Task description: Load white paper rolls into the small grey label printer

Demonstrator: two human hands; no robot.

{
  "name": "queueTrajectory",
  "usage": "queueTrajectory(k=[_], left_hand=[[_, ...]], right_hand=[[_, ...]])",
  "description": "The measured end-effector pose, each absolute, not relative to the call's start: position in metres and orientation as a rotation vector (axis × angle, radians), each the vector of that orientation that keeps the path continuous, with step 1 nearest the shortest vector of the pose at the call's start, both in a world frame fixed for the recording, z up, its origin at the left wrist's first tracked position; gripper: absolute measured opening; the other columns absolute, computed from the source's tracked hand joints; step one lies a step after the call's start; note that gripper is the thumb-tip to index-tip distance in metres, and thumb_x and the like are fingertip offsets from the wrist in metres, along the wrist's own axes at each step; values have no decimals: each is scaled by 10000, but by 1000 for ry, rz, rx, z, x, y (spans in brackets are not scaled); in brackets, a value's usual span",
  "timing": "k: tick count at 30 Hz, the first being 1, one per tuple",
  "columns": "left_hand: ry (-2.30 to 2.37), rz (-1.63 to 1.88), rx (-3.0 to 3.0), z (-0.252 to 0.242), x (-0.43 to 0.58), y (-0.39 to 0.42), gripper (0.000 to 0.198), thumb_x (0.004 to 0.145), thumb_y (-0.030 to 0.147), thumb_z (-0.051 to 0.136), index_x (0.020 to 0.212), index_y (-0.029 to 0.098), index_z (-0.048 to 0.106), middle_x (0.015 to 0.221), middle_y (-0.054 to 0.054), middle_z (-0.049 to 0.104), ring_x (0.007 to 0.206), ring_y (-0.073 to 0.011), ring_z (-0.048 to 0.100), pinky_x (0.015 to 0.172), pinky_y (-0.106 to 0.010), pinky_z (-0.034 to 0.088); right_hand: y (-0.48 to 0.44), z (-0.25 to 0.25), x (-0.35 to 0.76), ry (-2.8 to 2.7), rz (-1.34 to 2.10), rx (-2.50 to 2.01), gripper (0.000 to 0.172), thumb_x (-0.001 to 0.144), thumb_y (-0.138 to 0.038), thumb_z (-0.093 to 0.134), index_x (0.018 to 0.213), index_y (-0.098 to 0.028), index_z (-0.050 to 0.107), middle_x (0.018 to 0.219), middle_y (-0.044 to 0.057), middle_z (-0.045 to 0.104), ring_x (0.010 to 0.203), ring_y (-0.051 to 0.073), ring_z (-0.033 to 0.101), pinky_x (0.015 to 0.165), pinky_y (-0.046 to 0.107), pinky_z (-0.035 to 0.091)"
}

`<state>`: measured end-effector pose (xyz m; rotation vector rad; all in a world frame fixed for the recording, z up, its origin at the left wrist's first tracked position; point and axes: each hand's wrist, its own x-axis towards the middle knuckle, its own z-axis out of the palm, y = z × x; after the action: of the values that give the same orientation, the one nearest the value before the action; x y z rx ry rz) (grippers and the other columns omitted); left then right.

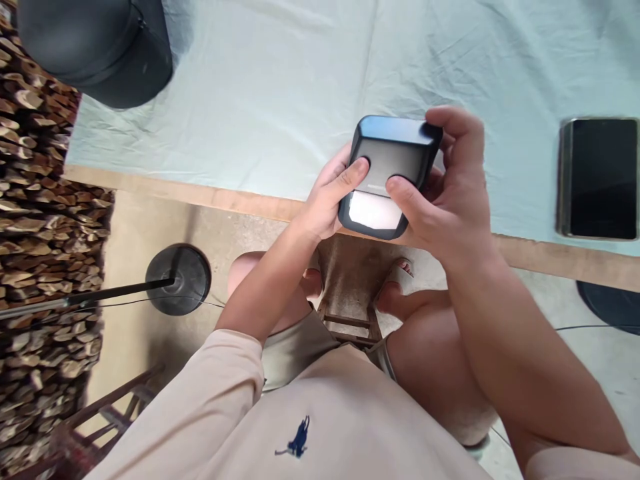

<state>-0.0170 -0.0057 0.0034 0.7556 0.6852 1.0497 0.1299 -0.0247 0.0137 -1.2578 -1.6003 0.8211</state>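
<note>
A black rounded box-shaped object (383, 163) is held in both hands just above the table's front edge. Its face has a dark grey middle band, a bluish glossy far end and a bright reflecting near end; its exact kind I cannot tell. My left hand (333, 190) grips its left side, thumb lying on the grey face. Round the right side wraps my right hand (453, 180), with its thumb on the face and the index finger at the far right corner. The other fingers of the left hand are mostly hidden under the object.
A pale green cloth (270, 87) covers the table, whose wooden edge (200, 192) faces me. A black bag-like container (105, 53) stands at far left. On the right lies a dark-screened phone (603, 179). Stacked firewood (45, 280) and a round black stand base (178, 280) are at left.
</note>
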Motion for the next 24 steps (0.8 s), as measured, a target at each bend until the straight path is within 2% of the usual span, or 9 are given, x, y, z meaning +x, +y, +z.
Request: queueTrajectory(k=[3, 6, 8, 12, 16, 18, 21, 24], left_hand=[[638, 1038, 739, 3, -18, -5, 253, 854, 379, 556, 994, 182, 630, 1002, -37, 703, 1272, -188, 564, 979, -258, 538], [689, 1017, 637, 3, -20, -2, 293, 883, 411, 480, 974, 170, 620, 963, -24, 700, 1290, -199, 548, 1005, -287, 530], [697, 1010, 542, 2, -21, 1, 333, 897, 417, 402, 953, 162, 608, 944, -16, 697, 1299, -199, 537, 1017, -292, 525], [652, 1003, 511, 2, -21, 6, 272, 850, 247, 334, 882, 146, 584, 849, -10, 693, 1190, -179, 614, 943, -262, 557], [616, 1022, 606, 2, -22, 9, 229, 823, 196, 384, 929, 172, 585, 706, 24, 639, 902, -122, 702, 687, -165, 550], [634, 1015, 619, 2, -23, 9, 262, 813, 173, 391, 992, 189, 583, 635, 34, 589, 810, -108, 700, 620, -152, 521], [645, 1018, 608, 2, -24, 9, 180, 799, 178, 441, 918, 195, 574, 615, 31, 563, 879, -126, 694, 700, -171, 540], [631, 1019, 595, 4, -23, 7, 169, 825, 216, 432, 917, 186, 570, 719, 16, 627, 1068, -154, 664, 836, -209, 558]], right_hand=[[-25, 19, 130, -1538, 873, -1301, 552, 704, -374, 628, 1202, -319, 394, 1258, 24, 464, 964, 124, 560, 655, 242, 516], [-28, 27, 132, -1601, 781, -1385, 534, 743, -367, 593, 1239, -305, 407, 1251, 36, 486, 1128, 176, 536, 851, 338, 558], [-30, 30, 136, -1688, 658, -1385, 522, 772, -376, 566, 1266, -304, 415, 1315, 45, 450, 1231, 208, 490, 958, 413, 538], [-28, 30, 148, -1861, 534, -1312, 568, 792, -374, 552, 1332, -343, 376, 1440, 28, 333, 1382, 235, 364, 1065, 461, 483], [-23, 22, 156, -1913, 650, -1303, 732, 751, -354, 604, 1401, -357, 268, 1452, 30, 319, 1389, 242, 349, 1053, 449, 500], [-22, 20, 156, -1890, 681, -1304, 750, 738, -334, 614, 1403, -352, 267, 1447, 26, 325, 1366, 231, 377, 1054, 437, 504], [-24, 21, 154, -1836, 707, -1300, 729, 724, -308, 629, 1380, -356, 313, 1422, 5, 372, 1339, 195, 413, 1058, 387, 510], [-23, 27, 150, -1760, 636, -1363, 663, 690, -313, 671, 1306, -330, 428, 1365, 20, 415, 1262, 181, 476, 938, 315, 557]])
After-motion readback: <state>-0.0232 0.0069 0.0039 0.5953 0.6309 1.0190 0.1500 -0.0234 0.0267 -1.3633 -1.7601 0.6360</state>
